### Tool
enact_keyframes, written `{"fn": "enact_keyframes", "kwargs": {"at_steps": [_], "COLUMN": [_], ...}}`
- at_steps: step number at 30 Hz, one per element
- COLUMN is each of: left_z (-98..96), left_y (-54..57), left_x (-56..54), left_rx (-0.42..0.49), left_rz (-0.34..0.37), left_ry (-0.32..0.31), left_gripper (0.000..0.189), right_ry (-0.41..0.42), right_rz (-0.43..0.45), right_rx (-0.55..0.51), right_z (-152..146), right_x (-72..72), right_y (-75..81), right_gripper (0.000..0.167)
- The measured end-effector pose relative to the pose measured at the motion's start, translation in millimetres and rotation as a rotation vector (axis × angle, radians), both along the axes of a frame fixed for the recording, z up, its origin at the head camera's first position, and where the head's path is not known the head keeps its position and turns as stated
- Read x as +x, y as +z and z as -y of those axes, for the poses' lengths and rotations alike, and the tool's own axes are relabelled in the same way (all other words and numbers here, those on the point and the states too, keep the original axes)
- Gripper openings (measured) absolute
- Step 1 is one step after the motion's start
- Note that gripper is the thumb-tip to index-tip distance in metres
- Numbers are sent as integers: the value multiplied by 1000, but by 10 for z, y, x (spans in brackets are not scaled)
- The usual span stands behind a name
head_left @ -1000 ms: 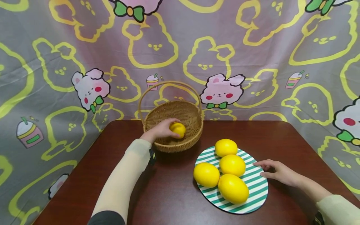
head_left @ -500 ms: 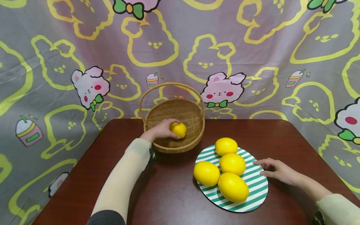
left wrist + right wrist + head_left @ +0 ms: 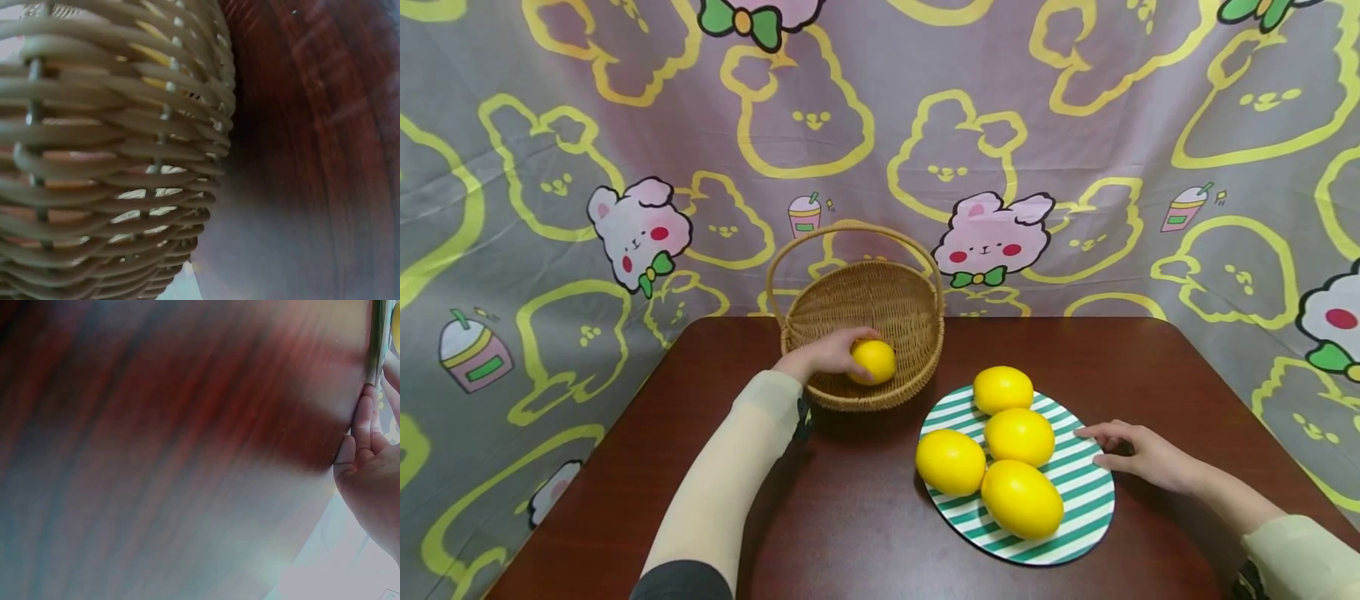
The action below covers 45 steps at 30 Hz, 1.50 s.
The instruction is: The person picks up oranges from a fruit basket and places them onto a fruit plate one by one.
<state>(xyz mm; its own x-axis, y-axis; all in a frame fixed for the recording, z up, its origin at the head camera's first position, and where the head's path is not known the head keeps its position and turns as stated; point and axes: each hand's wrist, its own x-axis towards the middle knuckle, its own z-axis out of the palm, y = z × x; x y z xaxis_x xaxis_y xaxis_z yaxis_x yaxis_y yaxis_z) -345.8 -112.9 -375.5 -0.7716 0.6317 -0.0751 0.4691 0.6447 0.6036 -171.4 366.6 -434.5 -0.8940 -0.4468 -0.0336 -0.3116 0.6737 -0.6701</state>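
Inside the wicker basket (image 3: pixel 895 304), my left hand (image 3: pixel 838 350) holds a yellow lemon (image 3: pixel 876 362), fingers over its top and thumb low on the near side. In the left wrist view the basket's woven wall (image 3: pixel 100 137) hides that hand, and slivers of yellow show through the weave. My right hand (image 3: pixel 1150 457) is at the right rim of a green-and-white striped plate (image 3: pixel 1086 508), fingertips and thumb touching the edge. Several lemons lie grouped on the plate, among them a near one (image 3: pixel 1022 500) and a far one (image 3: pixel 1003 391).
The basket's tall arched handle (image 3: pixel 850 225) rises over its opening. Plate and basket stand apart on a dark red-brown wooden table (image 3: pixel 842 517). A patterned cloth (image 3: pixel 865 125) hangs right behind the table's far edge.
My left hand has lowered the lemon slightly in the basket, and the lemon has turned in its fingers. My right hand and the plate with its lemons stay where they were.
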Motion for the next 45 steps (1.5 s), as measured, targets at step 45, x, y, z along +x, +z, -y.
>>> {"fn": "enact_keyframes", "kwargs": {"at_steps": [45], "left_z": [-39], "left_y": [77], "left_x": [29], "left_rx": [-27], "left_rz": [-68], "left_ry": [-47], "left_gripper": [79], "right_ry": [-7], "right_rz": [16], "right_rx": [2], "right_z": [1], "right_x": [7], "right_y": [-5], "right_gripper": [43]}}
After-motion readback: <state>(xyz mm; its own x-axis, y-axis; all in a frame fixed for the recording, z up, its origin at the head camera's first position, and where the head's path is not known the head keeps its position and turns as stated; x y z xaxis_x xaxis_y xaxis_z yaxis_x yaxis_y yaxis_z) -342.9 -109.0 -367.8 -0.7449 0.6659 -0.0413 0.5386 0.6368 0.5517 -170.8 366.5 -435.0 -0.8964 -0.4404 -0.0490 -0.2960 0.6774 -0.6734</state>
